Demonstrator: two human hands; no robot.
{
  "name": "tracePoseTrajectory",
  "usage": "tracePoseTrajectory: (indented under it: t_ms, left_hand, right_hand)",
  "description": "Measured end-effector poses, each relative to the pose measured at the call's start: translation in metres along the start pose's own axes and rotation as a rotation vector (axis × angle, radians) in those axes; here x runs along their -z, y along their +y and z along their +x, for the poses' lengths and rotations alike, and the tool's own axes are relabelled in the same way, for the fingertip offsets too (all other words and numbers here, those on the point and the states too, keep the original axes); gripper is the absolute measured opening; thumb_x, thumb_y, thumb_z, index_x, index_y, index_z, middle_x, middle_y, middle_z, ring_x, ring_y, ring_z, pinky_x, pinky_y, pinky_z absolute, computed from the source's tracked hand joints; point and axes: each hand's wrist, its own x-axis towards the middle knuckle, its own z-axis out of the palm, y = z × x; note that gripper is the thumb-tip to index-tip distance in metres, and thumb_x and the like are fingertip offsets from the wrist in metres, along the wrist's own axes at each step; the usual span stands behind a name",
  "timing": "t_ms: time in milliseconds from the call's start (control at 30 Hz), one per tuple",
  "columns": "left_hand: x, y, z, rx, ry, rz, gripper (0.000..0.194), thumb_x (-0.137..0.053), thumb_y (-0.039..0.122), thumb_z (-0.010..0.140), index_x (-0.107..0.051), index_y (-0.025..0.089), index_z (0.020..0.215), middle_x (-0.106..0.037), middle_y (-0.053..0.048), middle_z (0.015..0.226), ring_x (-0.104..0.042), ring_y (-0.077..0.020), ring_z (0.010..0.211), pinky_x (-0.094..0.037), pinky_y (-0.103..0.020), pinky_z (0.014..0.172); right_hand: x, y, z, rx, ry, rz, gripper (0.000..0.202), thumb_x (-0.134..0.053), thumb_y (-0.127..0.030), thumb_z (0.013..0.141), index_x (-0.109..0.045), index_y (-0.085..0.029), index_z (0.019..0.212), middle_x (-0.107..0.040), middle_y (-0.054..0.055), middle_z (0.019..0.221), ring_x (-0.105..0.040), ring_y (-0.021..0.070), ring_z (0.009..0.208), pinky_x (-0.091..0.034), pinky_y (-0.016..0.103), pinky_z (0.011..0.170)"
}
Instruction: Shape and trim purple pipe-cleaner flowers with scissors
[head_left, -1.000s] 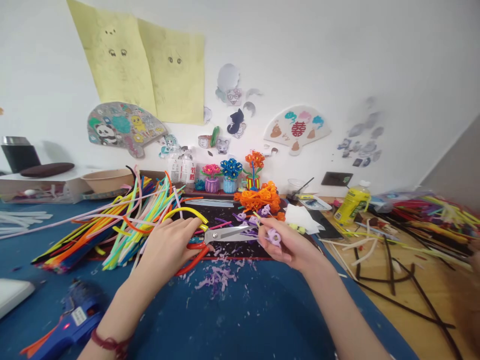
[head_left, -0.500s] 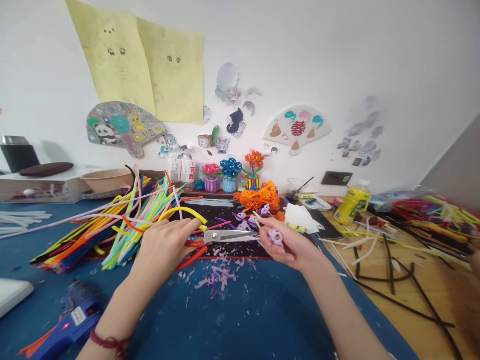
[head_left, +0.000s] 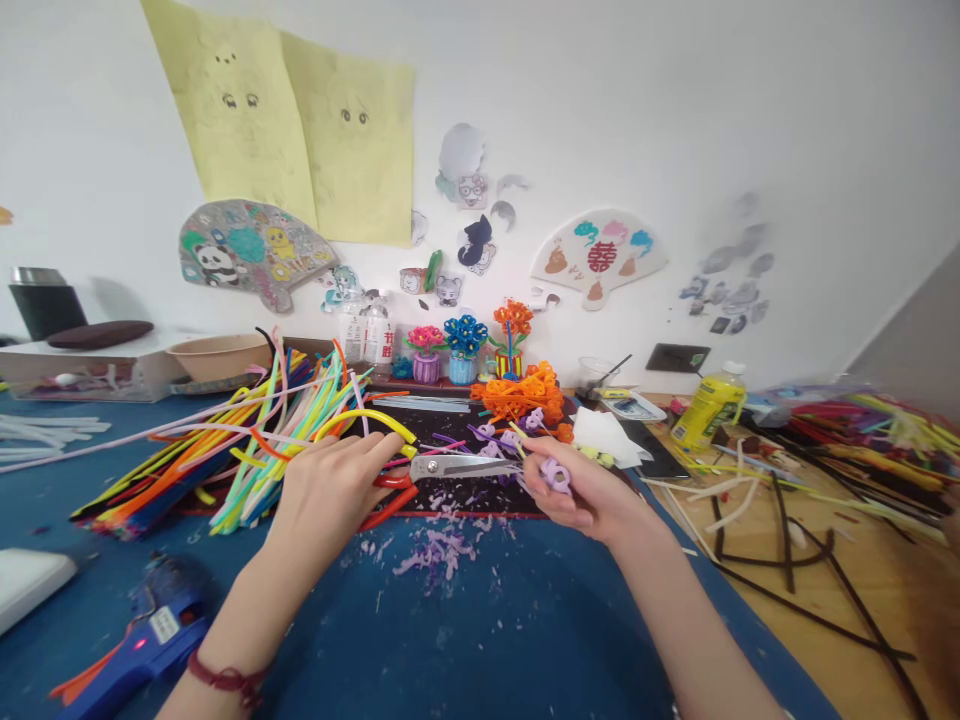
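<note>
My left hand is closed on the red handles of a pair of scissors, whose blades point right. In my right hand is a lilac pipe-cleaner flower, pinched by the fingers. The blade tips reach the fingers of that hand; whether they touch the flower, I cannot tell. Behind the right hand lie more lilac flowers and a heap of orange pipe-cleaner flowers. Lilac fuzz clippings are scattered on the blue table below the scissors.
Bundles of coloured pipe cleaners fill the left, with a blue glue gun in front. Small potted flowers stand by the wall. At right are a yellow bottle, white tissue and dark strips.
The whole view has shifted slightly, so everything sits a little further right. Both hands keep their holds, with the scissors still at the right hand's fingers.
</note>
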Motion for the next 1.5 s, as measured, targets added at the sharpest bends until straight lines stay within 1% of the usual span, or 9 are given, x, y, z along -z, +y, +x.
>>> tracePoseTrajectory:
  t_ms: [533,700,800,900,1133,1233,1333,1433,1500]
  left_hand:
    - [0.006,0.006,0.001,0.032,0.019,0.11,0.02,-0.046,0.027,0.089,-0.064,0.025,0.079,-0.069,-0.001,0.066,-0.063,-0.0199,0.064,-0.024,-0.028,0.053]
    - [0.003,0.003,0.003,0.151,-0.113,0.047,0.02,-0.047,0.033,0.087,-0.063,0.025,0.078,-0.071,-0.003,0.072,-0.064,-0.0221,0.068,-0.023,-0.028,0.052]
    - [0.001,0.001,0.007,0.29,-0.209,-0.108,0.017,-0.052,0.04,0.081,-0.06,0.025,0.082,-0.071,-0.002,0.082,-0.064,-0.0228,0.073,-0.026,-0.026,0.052]
    - [0.0,0.002,0.012,0.43,-0.248,-0.314,0.025,-0.054,0.047,0.075,-0.057,0.023,0.083,-0.067,-0.001,0.076,-0.061,-0.0203,0.067,-0.03,-0.025,0.053]
    - [0.0,0.021,0.013,0.636,-0.077,-1.147,0.034,-0.049,0.052,0.081,-0.056,0.019,0.075,-0.05,0.005,0.056,-0.044,-0.0099,0.052,-0.034,-0.021,0.051]
    - [-0.002,0.028,0.012,0.694,-0.094,-1.417,0.032,-0.057,0.048,0.079,-0.056,0.017,0.071,-0.049,0.006,0.053,-0.042,-0.0074,0.049,-0.033,-0.02,0.05]
    - [-0.004,0.03,0.013,0.733,-0.085,-1.495,0.027,-0.069,0.039,0.071,-0.055,0.017,0.07,-0.055,0.005,0.058,-0.045,-0.0061,0.051,-0.034,-0.018,0.05]
    - [-0.004,0.029,0.014,0.849,0.008,-1.497,0.027,-0.076,0.033,0.063,-0.057,0.016,0.072,-0.057,0.005,0.057,-0.046,-0.0058,0.051,-0.033,-0.017,0.048]
    - [-0.006,0.028,0.013,0.935,0.104,-1.545,0.028,-0.077,0.032,0.061,-0.057,0.017,0.075,-0.054,0.007,0.052,-0.048,-0.0068,0.051,-0.033,-0.017,0.048]
  right_hand:
    - [0.0,0.0,-0.001,0.015,0.013,-0.007,0.045,-0.049,-0.043,0.086,-0.054,-0.014,0.051,-0.036,-0.007,0.031,-0.024,0.0009,0.022,-0.011,0.014,0.025]
    - [0.0,0.0,-0.001,0.035,0.023,-0.032,0.045,-0.047,-0.042,0.086,-0.055,-0.014,0.052,-0.039,-0.006,0.031,-0.024,0.0014,0.022,-0.012,0.015,0.026]
    - [-0.002,0.0,-0.001,0.09,0.041,-0.079,0.046,-0.045,-0.042,0.087,-0.057,-0.013,0.055,-0.042,-0.005,0.034,-0.028,0.0017,0.024,-0.016,0.015,0.028]
    - [-0.005,-0.001,-0.002,0.129,0.072,-0.172,0.043,-0.045,-0.043,0.088,-0.059,-0.013,0.06,-0.049,-0.003,0.04,-0.036,0.0028,0.028,-0.02,0.015,0.03]
    - [-0.013,-0.002,-0.005,0.124,0.025,-0.353,0.034,-0.05,-0.04,0.086,-0.064,-0.014,0.07,-0.055,-0.002,0.051,-0.044,0.0056,0.036,-0.028,0.016,0.033]
    - [-0.017,-0.001,-0.006,0.112,0.026,-0.393,0.033,-0.051,-0.038,0.085,-0.065,-0.014,0.069,-0.056,-0.001,0.052,-0.046,0.0058,0.039,-0.03,0.015,0.036]
    - [-0.016,0.001,-0.006,0.113,0.013,-0.371,0.032,-0.055,-0.04,0.085,-0.067,-0.013,0.073,-0.059,0.0,0.056,-0.049,0.0066,0.042,-0.032,0.016,0.038]
    - [-0.014,0.002,-0.003,0.181,-0.025,-0.18,0.037,-0.058,-0.048,0.083,-0.069,-0.015,0.097,-0.063,0.002,0.066,-0.052,0.0077,0.048,-0.038,0.017,0.042]
    - [-0.014,0.004,0.001,0.294,-0.045,0.026,0.049,-0.068,-0.05,0.075,-0.064,-0.019,0.113,-0.067,0.004,0.078,-0.057,0.0104,0.058,-0.046,0.02,0.051]
